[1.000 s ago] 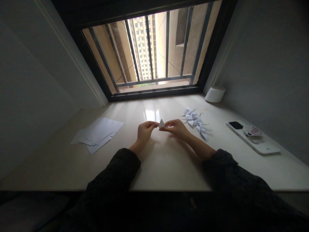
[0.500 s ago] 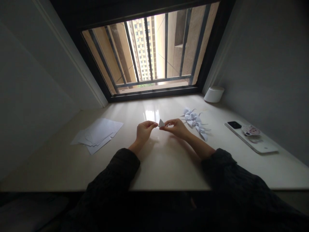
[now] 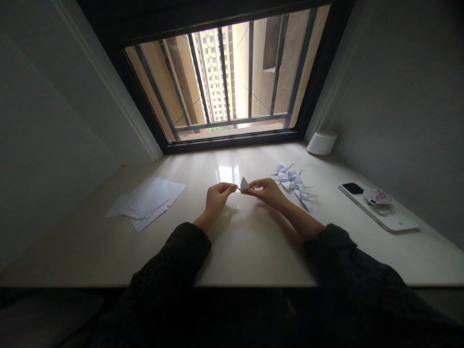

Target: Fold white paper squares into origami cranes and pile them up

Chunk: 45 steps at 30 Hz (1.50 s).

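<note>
A small folded white paper crane (image 3: pixel 244 183) is held up above the sill between my two hands, its pointed middle standing upright. My left hand (image 3: pixel 219 195) pinches a thin end of it between thumb and forefinger. From the other side, my right hand (image 3: pixel 266 192) grips its body with thumb and fingertips. Just past my right hand lies a cluster of finished white paper cranes (image 3: pixel 292 183). Fine folds in the held paper are too small to make out.
Loose white paper sheets (image 3: pixel 150 200) lie overlapping at the left. At the right rests a phone (image 3: pixel 377 205) with a round grip on its back. A white cylindrical object (image 3: pixel 322 142) stands in the far right corner, below the barred window (image 3: pixel 232 77).
Both hands stay almost in place around the paper crane. Slightly more of its thin left end now shows between my fingertips.
</note>
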Available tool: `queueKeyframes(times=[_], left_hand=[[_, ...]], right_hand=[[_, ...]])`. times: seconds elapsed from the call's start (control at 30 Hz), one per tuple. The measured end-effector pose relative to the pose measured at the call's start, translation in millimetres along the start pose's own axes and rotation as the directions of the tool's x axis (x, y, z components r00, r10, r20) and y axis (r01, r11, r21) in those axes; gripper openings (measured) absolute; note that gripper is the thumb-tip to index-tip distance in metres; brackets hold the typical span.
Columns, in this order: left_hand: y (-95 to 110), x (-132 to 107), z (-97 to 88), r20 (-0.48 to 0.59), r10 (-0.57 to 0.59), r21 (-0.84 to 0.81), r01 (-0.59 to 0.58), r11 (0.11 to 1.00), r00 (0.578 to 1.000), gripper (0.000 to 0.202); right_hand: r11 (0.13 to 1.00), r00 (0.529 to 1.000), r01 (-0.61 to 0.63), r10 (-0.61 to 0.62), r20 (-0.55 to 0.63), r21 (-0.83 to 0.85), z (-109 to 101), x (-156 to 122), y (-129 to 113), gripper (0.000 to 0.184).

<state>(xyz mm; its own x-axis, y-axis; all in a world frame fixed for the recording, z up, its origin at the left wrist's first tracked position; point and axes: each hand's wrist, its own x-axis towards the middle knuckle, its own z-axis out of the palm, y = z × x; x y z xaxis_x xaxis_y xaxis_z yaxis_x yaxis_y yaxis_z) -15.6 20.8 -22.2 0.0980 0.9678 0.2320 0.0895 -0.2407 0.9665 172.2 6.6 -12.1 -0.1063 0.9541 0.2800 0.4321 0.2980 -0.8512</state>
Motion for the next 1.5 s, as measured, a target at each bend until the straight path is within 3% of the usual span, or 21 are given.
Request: queueKeyframes(times=[0.17, 0.63, 1.03, 1.23, 1.37, 1.5], left_hand=[[-0.5, 0.3, 1.2, 0.014, 0.002, -0.002, -0.002, 1.000, 1.000, 0.028], [8.1, -4.2, 3.0, -0.073, -0.069, -0.077, 0.063, 0.995, 0.995, 0.029], [3.9, -1.3, 0.2, -0.031, -0.106, -0.076, 0.104, 0.992, 0.994, 0.035], [-4.2, 4.0, -4.5, -0.120, -0.107, -0.090, 0.097, 0.991, 0.987, 0.038], [-1.0, 0.5, -0.7, -0.008, -0.079, -0.066, 0.078, 0.995, 0.997, 0.032], [4.1, -3.5, 2.3, 0.062, -0.084, -0.069, 0.088, 0.994, 0.995, 0.028]], right_hand=[[0.999, 1.000, -0.003, 0.004, 0.009, -0.050, -1.8, -2.0, -3.8, 0.026], [1.000, 0.998, 0.020, -0.021, 0.055, 0.019, -2.6, -0.4, -5.4, 0.029], [0.995, 0.999, 0.022, -0.025, 0.035, 0.092, 0.2, -2.4, -6.9, 0.028], [0.992, 0.999, -0.034, 0.034, 0.004, 0.121, -0.7, -2.6, -5.2, 0.029], [0.976, 0.997, -0.064, 0.056, 0.045, 0.210, 1.2, -1.9, -5.1, 0.030], [0.973, 0.997, -0.070, 0.071, 0.004, 0.220, 2.6, -1.2, -1.1, 0.031]])
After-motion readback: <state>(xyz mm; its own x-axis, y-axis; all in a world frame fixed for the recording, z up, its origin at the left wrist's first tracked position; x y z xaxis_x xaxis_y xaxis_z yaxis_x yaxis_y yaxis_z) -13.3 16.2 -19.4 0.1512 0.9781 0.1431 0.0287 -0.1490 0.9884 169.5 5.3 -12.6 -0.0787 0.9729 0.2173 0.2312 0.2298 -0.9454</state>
